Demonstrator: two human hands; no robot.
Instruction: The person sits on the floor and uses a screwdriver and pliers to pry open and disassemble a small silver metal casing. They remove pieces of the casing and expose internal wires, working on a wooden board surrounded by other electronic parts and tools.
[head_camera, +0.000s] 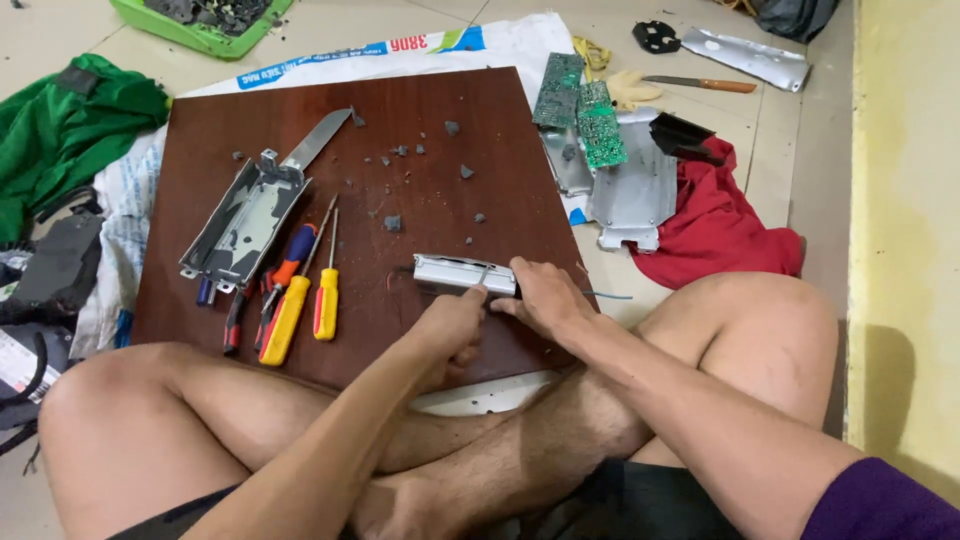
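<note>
Big dark wooden board (440, 150) fills the middle of the frame, resting on the floor by crossed legs. Left of centre sits an open metal casing (245, 220), with yellow screwdrivers (300, 305) just below it. Lower centre, the right hand (545, 295) is clamped on a small silver metal housing (460, 272); the left hand (450, 325) looks pinched on something at its edge, hard to tell what.

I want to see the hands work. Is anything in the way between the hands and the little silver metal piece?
No. Both the left hand and the right hand already touch the silver metal piece on the wooden board; nothing sits between them.
</note>
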